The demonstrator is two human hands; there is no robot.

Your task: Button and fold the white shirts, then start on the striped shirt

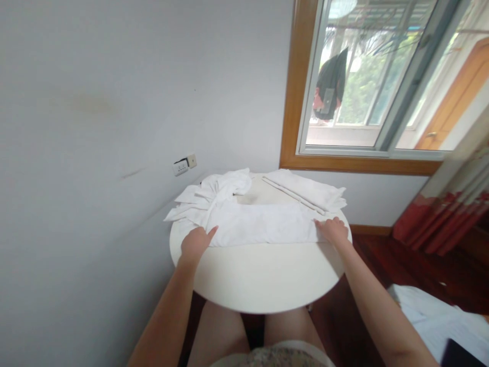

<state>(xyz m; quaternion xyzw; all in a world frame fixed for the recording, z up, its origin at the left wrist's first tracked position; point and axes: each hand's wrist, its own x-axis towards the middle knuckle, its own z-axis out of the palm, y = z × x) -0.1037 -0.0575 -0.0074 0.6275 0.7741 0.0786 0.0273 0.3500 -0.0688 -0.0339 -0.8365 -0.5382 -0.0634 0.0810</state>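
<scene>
A white cloth [263, 223] lies as a long folded strip across the round white table [267, 280]. My left hand [195, 242] is at the strip's left end, thumb stretched over the fabric and the other fingers curled and partly hidden. At the opposite end, my right hand [333, 231] grips the cloth with its fingers bent and thumb pointing inward. Beyond the left hand sits a bunched, pleated heap of white fabric [217, 188]; whether it joins the strip I cannot tell. A flat folded white cloth [305, 188] rests at the table's back right.
The table stands against a grey-white wall [153, 76] with a socket [181, 167]. A wood-framed window [344, 163] is at the back right, beside a red and cream curtain [439, 214]. Low on the right, white material [439, 316] lies near a dark object [462, 354].
</scene>
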